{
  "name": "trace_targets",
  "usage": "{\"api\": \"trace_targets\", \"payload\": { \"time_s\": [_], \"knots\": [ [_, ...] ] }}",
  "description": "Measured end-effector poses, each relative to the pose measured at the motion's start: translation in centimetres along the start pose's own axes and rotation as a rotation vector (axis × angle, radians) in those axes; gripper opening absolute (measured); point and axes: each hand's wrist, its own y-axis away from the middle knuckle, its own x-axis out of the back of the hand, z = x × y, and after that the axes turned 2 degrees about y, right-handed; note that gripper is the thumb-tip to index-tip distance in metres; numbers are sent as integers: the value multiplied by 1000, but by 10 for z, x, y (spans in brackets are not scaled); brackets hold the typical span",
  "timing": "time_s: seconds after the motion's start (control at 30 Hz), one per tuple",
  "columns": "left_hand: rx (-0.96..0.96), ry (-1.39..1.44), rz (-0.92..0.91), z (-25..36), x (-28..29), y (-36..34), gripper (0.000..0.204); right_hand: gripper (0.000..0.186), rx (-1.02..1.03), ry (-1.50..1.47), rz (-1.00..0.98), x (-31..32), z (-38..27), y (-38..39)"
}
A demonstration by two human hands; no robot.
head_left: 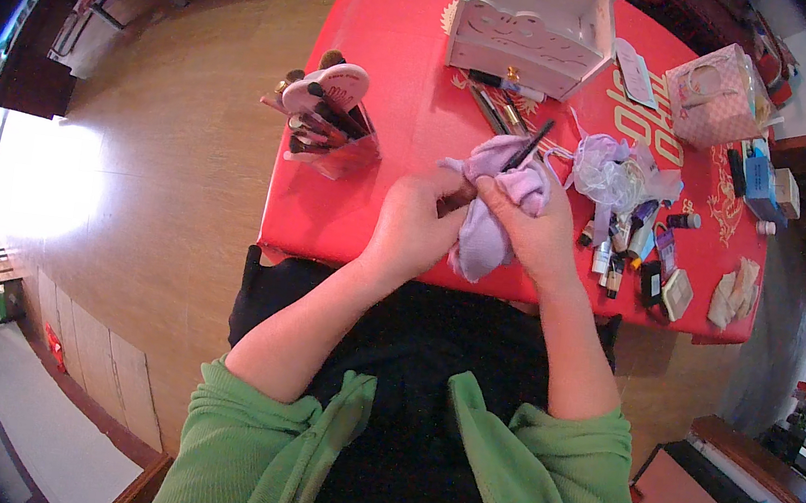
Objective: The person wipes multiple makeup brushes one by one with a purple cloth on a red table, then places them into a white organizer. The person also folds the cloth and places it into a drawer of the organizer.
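Observation:
I hold a crumpled lilac cloth between both hands over the red-covered table. My left hand grips its left side with fingers curled and partly hidden. My right hand is closed on the right side, thumb pressed across the folds. A slim black stick, perhaps a brush, pokes up at a slant from the cloth by my right hand; its lower end is hidden. Just right of my hands lie a pale lilac ribboned bundle and several small bottles and tubes.
A brush holder full of brushes stands left. Behind are a white wooden organiser, loose pens and a pink checked bag. Boxes, compacts and a beige cloth lie right. A wooden floor surrounds the table.

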Motion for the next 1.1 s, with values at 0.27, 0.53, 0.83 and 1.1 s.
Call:
{"api": "trace_targets", "payload": {
  "time_s": [0.27, 0.53, 0.83, 1.1],
  "knots": [
    [-146, -245, 73, 1, -4, 1, 14, 25, -11, -248, 141, 3, -3, -2],
    [22, -81, -203, -2, -2, 3, 22, 27, -136, -332, 184, 19, 4, -12],
    [124, 20, -152, 1, 12, -5, 19, 47, -185, -263, 30, 10, 5, -6],
    [202, 408, -235, 23, 8, 2, 20, 49, -332, -617, 214, 12, 12, -16]
  ]
}}
